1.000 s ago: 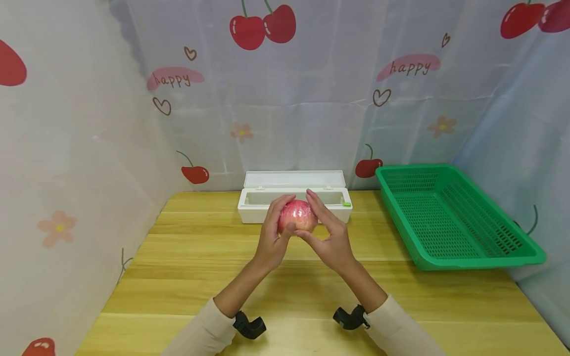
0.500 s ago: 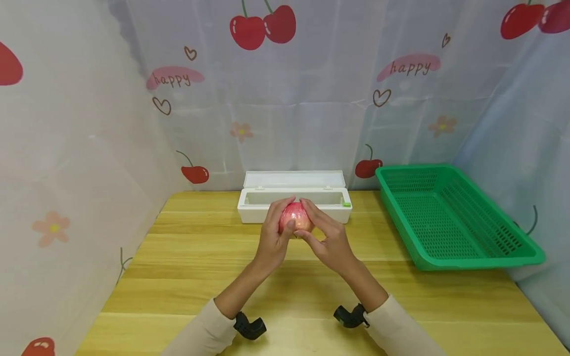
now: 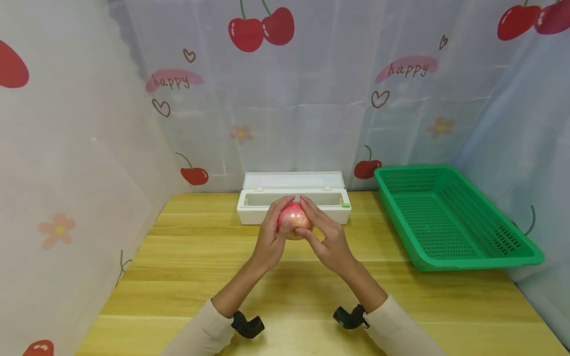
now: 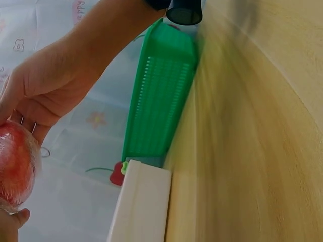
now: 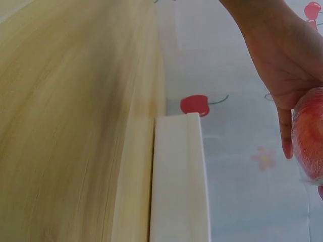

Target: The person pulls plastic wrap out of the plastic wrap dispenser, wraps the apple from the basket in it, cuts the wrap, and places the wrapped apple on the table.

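Observation:
A red apple wrapped in clear film is held above the wooden table, just in front of a white open box. My left hand grips its left side, thumb on the front. My right hand curls over its right side and top. In the left wrist view the apple shows at the left edge with the right hand on it. In the right wrist view the apple sits at the right edge under the left hand.
The white box's lid stands open against the cherry-print curtain. A green mesh basket with nothing in it lies at the right of the table. Curtains wall in the left, back and right sides.
The right hand's fingers have closed further over the top of the apple. The apple has stayed at about the same place in front of the box.

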Demonstrator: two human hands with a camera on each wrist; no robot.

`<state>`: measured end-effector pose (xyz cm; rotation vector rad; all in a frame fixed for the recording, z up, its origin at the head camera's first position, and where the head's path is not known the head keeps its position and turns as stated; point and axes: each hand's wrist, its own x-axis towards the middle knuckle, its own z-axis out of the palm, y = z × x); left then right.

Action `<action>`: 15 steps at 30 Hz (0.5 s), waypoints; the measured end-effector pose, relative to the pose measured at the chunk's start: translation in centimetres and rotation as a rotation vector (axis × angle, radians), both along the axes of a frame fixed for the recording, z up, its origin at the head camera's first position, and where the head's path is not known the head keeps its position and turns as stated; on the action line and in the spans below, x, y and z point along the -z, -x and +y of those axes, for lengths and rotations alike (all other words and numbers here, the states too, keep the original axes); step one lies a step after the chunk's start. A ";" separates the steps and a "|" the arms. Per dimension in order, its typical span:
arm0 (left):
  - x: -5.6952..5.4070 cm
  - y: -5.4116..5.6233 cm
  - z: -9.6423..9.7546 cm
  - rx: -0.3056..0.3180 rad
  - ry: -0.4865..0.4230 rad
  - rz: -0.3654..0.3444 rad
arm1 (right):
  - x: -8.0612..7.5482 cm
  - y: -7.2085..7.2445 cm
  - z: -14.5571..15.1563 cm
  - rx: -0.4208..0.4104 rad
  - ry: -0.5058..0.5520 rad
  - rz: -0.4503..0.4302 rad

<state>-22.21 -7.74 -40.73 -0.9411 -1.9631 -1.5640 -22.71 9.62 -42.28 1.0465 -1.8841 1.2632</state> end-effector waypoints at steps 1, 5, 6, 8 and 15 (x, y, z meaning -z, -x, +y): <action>0.4 0.4 0.0 0.002 0.003 0.003 | 0.0 0.0 0.0 -0.004 0.003 0.000; 1.5 1.5 -0.2 0.011 -0.002 0.027 | -0.1 -0.1 -0.2 -0.017 0.015 0.004; 1.6 1.6 -0.2 0.014 -0.005 0.031 | -0.1 -0.1 -0.2 -0.019 0.017 0.006; 1.7 1.6 -0.2 0.023 -0.013 0.030 | -0.1 -0.2 -0.3 -0.019 0.018 0.002; -0.8 -0.9 0.4 0.016 -0.024 -0.032 | 0.0 -0.3 -0.1 0.008 0.007 -0.041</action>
